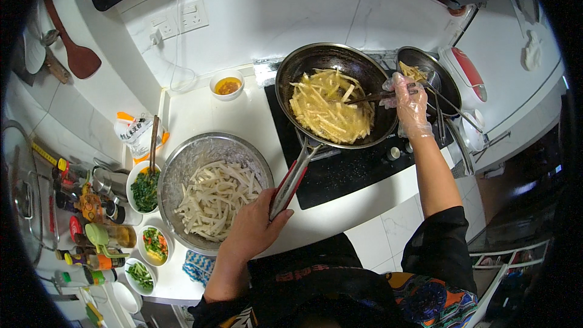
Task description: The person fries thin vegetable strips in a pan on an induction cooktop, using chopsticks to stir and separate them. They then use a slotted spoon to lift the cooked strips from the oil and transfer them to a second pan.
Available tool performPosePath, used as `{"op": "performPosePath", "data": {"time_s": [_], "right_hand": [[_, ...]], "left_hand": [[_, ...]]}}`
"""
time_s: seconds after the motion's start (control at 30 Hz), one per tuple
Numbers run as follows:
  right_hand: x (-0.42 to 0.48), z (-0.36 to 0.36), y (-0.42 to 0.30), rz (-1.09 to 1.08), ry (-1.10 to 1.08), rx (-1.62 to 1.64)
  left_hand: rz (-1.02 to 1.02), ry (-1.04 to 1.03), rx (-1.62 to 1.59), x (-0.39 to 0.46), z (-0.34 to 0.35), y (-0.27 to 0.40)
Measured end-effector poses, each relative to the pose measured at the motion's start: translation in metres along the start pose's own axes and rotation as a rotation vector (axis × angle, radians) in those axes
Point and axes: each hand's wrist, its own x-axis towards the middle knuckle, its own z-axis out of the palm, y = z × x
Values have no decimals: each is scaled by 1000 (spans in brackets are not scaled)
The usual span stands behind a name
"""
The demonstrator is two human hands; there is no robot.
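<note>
My bare left hand (258,223) grips the red and grey handle (291,187) of a dark wok (300,61) on the cooktop. Pale yellow strips (330,105), perhaps potato, lie in bubbling oil inside it. In a clear plastic glove, my right hand (410,102) holds dark chopsticks (371,97), whose tips reach among the strips. Left of the wok, a large steel bowl (214,142) holds whitish, powder-coated strips (218,200). At the right, a second dark pan (448,102) carries a strainer with fried strips (412,72), partly behind my right hand.
Small bowls of chopped greens (145,191), mixed diced vegetables (155,246) and green pieces (140,275) line the counter's left. Behind stands a bowl of orange-yellow liquid (227,86). Several bottles (109,236) crowd the far left. A knob (393,153) sits on the black cooktop (337,177).
</note>
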Motion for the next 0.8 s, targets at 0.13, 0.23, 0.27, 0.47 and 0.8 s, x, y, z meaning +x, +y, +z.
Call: {"op": "performPosePath", "data": {"time_s": [0.13, 0.23, 0.27, 0.47, 0.8], "right_hand": [[-7, 6, -8, -38, -49, -101], [0, 10, 6, -113, -69, -339], [0, 7, 5, -79, -87, -267], [-4, 7, 1, -12, -128, -66], [5, -5, -4, -42, -7, -22]], "left_hand": [[-21, -11, 3, 0, 0, 2], [-27, -4, -3, 1, 1, 0], [-20, 0, -6, 0, 1, 0], [2, 2, 4, 0, -1, 2], [-3, -9, 10, 0, -1, 1]]}}
